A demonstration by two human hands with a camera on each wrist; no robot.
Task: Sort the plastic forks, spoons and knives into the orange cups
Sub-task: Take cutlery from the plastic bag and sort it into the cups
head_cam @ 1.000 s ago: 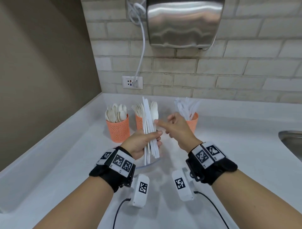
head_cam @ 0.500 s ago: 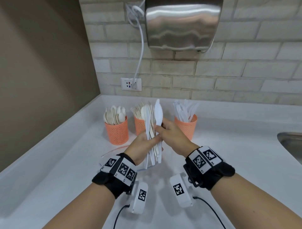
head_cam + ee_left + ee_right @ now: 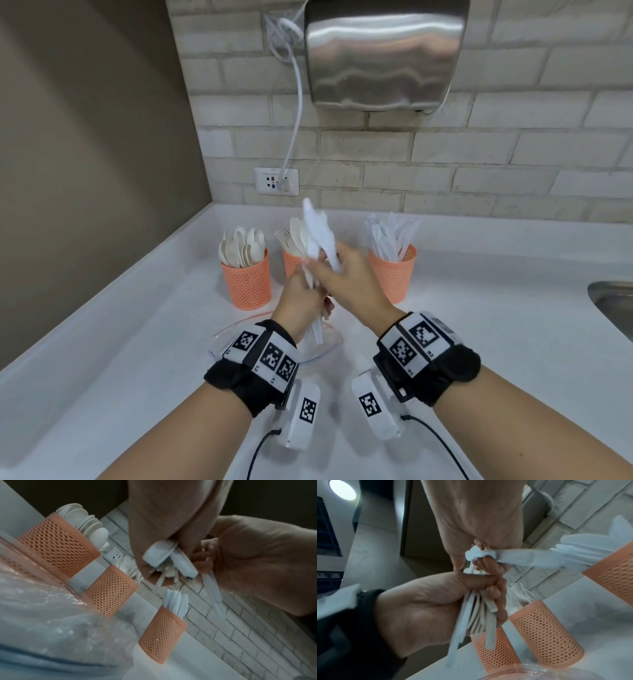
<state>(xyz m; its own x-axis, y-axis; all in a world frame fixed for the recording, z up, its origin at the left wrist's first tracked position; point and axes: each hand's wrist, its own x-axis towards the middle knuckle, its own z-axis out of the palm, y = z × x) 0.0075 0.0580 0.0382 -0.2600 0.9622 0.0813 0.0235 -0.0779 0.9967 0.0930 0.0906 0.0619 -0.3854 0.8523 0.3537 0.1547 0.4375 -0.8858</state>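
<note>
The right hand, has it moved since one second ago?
Yes. The right hand has closed leftward onto the cutlery bundle, covering more of the middle orange cup.

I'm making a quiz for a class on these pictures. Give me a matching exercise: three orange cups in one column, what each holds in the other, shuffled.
Things:
1. left cup
2. middle cup
3. right cup

Contents:
A. knives
B. spoons
C. forks

Pairs: 1-B, 2-C, 3-A
</note>
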